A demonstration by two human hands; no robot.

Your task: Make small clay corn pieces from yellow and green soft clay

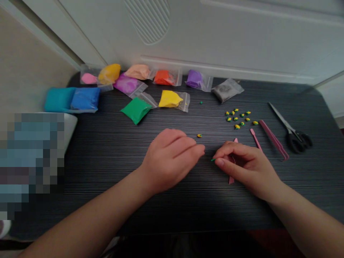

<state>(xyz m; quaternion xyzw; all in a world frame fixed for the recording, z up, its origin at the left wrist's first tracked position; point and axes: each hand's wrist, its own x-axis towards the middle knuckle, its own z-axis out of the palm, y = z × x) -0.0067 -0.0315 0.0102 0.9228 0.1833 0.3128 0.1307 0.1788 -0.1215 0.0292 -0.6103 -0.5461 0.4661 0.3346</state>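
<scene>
Fingers of the right hand (256, 171) pinch a green sliver (213, 159); the left hand (172, 157) curls, its grip unclear. Worktop (172, 213) stretches to the near edge; bags (162, 77) line the far one.

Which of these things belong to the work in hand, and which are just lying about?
Seemingly in use:
green bit in the right hand
yellow-and-green piece near the left hand
similar pieces beyond the right hand
green packet and bright yellow packet, judging by colour

Probably lying about:
scissors
pink tweezers
orange packet
purple packet
blue packet
grey packet
</scene>
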